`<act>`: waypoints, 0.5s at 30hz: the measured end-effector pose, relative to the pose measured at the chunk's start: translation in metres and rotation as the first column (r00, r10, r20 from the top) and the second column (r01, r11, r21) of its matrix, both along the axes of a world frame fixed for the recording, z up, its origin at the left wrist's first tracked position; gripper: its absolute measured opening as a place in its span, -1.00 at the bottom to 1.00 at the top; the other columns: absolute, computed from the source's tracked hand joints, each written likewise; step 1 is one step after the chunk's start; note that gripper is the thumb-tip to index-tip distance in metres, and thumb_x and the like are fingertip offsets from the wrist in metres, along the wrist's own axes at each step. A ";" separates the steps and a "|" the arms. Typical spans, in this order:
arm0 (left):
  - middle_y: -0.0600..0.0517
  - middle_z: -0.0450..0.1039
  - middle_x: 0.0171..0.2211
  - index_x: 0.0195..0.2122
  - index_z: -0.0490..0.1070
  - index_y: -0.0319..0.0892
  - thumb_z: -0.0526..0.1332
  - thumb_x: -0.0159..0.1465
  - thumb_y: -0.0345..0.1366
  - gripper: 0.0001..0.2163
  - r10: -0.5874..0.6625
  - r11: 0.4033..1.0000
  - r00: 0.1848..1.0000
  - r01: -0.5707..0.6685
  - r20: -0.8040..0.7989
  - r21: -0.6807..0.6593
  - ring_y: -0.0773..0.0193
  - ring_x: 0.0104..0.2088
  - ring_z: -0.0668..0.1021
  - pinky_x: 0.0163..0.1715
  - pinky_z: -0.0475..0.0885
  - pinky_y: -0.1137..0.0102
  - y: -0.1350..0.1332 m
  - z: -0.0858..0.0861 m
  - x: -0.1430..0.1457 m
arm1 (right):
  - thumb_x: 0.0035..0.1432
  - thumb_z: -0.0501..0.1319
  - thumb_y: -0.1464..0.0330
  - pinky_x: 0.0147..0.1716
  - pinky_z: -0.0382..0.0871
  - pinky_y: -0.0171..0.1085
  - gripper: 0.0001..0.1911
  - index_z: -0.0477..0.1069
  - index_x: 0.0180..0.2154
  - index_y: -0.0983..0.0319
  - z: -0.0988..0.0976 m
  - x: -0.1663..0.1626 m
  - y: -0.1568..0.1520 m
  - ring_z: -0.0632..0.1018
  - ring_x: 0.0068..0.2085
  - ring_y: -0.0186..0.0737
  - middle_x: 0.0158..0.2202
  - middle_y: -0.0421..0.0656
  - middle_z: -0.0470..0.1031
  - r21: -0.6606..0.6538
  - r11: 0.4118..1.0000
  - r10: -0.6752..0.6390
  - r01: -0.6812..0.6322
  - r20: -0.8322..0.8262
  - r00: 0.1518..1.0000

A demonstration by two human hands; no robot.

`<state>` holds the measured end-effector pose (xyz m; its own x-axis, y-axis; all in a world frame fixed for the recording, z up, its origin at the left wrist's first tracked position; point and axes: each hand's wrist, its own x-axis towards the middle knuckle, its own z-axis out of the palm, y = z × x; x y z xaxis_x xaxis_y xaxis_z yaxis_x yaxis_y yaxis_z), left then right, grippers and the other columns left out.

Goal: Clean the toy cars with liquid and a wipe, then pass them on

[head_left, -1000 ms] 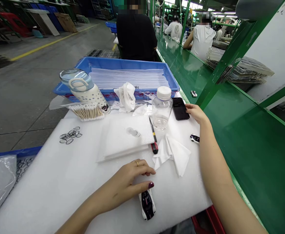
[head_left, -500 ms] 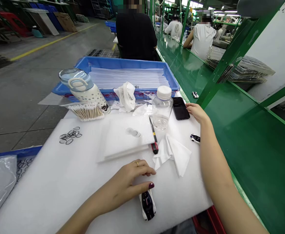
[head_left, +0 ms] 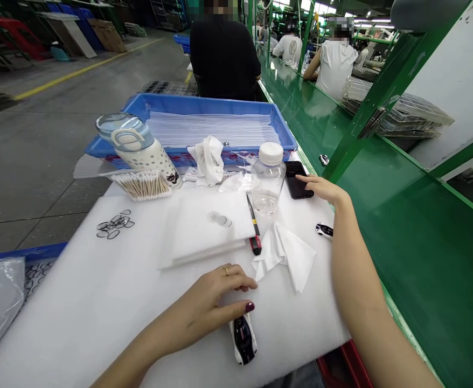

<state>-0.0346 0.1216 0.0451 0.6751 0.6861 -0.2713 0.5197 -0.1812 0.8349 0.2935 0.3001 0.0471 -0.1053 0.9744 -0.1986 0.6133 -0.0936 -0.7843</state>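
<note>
My left hand (head_left: 224, 293) rests on the white foam table top (head_left: 78, 302), fingers loosely apart and holding nothing. Just below its thumb lies a black-and-white toy car (head_left: 244, 340). My right hand (head_left: 319, 187) reaches out to a black phone (head_left: 294, 183), one finger stretched over its screen and the others loosely bent. A second small toy car (head_left: 324, 230) is partly covered by my right forearm. Between the hands lie a crumpled white cloth (head_left: 291, 256) and a red-and-black craft knife (head_left: 255, 237), its tip pointing away, beside a stack of white foam sheets (head_left: 204, 226).
A clear bottle (head_left: 268, 180) with a white cap stands near the phone. Further left are cotton swabs (head_left: 145, 185), a dotted drinking bottle (head_left: 139, 143) and several dark rings (head_left: 115, 223). Behind is a blue tray (head_left: 220, 102); the green belt (head_left: 414, 226) runs along the right.
My right hand has moved left from the phone's edge to over its screen, with a finger stretched out. My left hand has stayed in place.
</note>
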 end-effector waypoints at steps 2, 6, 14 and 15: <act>0.01 0.47 -0.10 -0.08 0.50 -0.03 0.16 0.33 -0.09 -0.75 0.003 1.000 1.000 -0.003 0.007 0.008 0.14 -0.10 0.51 -0.16 0.41 0.37 0.000 -0.001 -0.001 | -0.01 0.17 0.51 0.33 0.01 -0.10 -0.39 0.46 0.13 0.18 0.008 -0.002 -0.002 0.21 0.32 0.04 0.29 -0.15 0.27 0.013 1.000 -0.019 0.018 0.048 0.999; -0.01 0.47 -0.10 -0.08 0.50 -0.06 0.16 0.33 -0.10 -0.75 -0.008 1.000 1.000 0.008 0.016 0.020 0.13 -0.09 0.51 -0.17 0.42 0.35 -0.001 0.000 -0.003 | 0.07 0.16 0.50 0.24 0.18 -0.08 -0.43 0.44 0.14 0.13 0.046 -0.001 -0.019 0.37 0.21 0.00 0.22 -0.17 0.36 0.122 0.990 -0.077 0.070 0.053 0.996; -0.07 0.46 -0.04 0.05 0.47 -0.10 0.18 0.32 -0.07 -0.66 -0.070 0.992 0.997 0.072 -0.026 0.102 0.07 -0.04 0.49 -0.06 0.38 0.26 -0.005 0.012 -0.009 | 0.20 0.12 0.38 -0.33 0.29 -0.27 -0.75 0.48 -0.47 0.23 0.080 -0.058 -0.090 0.53 -0.35 -0.19 -0.42 -0.14 0.55 0.045 0.989 0.120 -0.144 0.347 0.930; -0.07 0.46 -0.03 0.07 0.46 -0.10 0.20 0.31 -0.06 -0.63 -0.080 0.990 0.996 0.083 -0.035 0.116 0.05 -0.03 0.50 -0.06 0.38 0.26 -0.005 0.014 -0.011 | 0.22 0.10 0.35 -0.37 0.26 -0.27 -0.70 0.44 -0.53 0.23 0.069 -0.071 -0.097 0.52 -0.39 -0.19 -0.47 -0.14 0.54 0.009 0.986 0.150 -0.167 0.402 0.903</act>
<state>-0.0457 0.1166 0.0589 0.7226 0.6573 -0.2140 0.5242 -0.3193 0.7894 0.2228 0.2029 0.1162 -0.1798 0.9598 -0.2154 0.8796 0.0589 -0.4721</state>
